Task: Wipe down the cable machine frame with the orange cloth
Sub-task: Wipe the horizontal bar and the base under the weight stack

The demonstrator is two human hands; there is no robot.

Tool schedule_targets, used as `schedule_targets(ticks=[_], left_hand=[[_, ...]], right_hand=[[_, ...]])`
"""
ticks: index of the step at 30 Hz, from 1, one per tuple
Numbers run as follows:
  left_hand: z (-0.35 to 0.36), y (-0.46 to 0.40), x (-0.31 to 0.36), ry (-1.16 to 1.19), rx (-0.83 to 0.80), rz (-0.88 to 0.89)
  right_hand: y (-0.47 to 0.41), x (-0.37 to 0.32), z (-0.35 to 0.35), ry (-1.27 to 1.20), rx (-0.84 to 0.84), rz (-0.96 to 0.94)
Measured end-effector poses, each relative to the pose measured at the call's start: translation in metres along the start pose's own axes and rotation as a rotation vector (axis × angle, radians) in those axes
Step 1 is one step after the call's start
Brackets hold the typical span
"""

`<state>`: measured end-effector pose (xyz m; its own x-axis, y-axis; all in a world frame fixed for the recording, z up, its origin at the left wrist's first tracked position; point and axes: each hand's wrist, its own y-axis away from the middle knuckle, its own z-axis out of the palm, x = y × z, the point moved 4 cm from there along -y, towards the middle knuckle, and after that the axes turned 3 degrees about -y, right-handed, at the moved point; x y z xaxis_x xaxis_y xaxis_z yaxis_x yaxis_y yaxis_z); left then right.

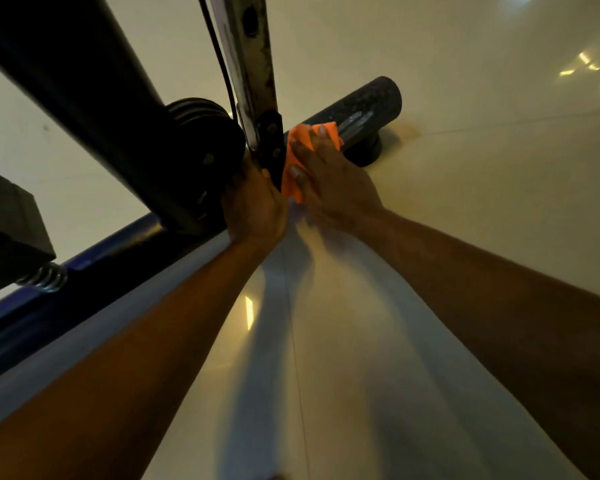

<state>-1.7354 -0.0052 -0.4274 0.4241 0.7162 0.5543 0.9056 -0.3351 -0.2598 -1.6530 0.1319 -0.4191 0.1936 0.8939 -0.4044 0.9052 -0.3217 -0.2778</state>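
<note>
Right hand (329, 181), fingers spread, presses orange cloth (293, 168) on frame (361, 109); left hand (253, 206) grips upright (253, 81).

- cloth (293, 161) under my right hand (329, 188): bright orange, plain
- frame base tube (361, 109): dark grey, speckled
- upright post (250, 64): silver, dark rusty blotches
- floor rail (84, 268): blue
- floor (465, 168): glossy cream
</note>
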Motion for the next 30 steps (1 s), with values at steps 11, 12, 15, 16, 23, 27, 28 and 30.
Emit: schedule_targets(ticks=[11, 12, 15, 16, 23, 27, 28, 30], left_hand=[[0.007, 0.008, -0.017, -0.208, 0.014, 0.207], [0.008, 0.009, -0.015, -0.233, 0.024, 0.202], [0.011, 0.007, -0.007, -0.289, 0.067, 0.137], [0.013, 0.006, -0.005, -0.307, 0.088, 0.107], [0.027, 0.003, -0.002, -0.352, 0.180, 0.013], [0.030, -0.001, 0.002, -0.298, 0.150, -0.044], [0.030, -0.002, 0.004, -0.290, 0.156, -0.057], [0.031, -0.004, 0.005, -0.272, 0.152, -0.077]], right_hand=[[-0.029, 0.050, 0.020, 0.334, 0.051, -0.156], [-0.033, 0.056, 0.014, 0.329, 0.051, -0.124], [-0.031, 0.043, 0.014, 0.306, 0.055, -0.043], [-0.028, 0.035, 0.018, 0.314, 0.048, -0.055], [-0.050, 0.068, -0.014, 0.302, -0.021, -0.161], [-0.050, 0.045, -0.004, 0.210, 0.058, -0.064], [-0.047, 0.042, -0.003, 0.209, 0.031, -0.105], [-0.048, 0.050, -0.010, 0.242, -0.042, -0.228]])
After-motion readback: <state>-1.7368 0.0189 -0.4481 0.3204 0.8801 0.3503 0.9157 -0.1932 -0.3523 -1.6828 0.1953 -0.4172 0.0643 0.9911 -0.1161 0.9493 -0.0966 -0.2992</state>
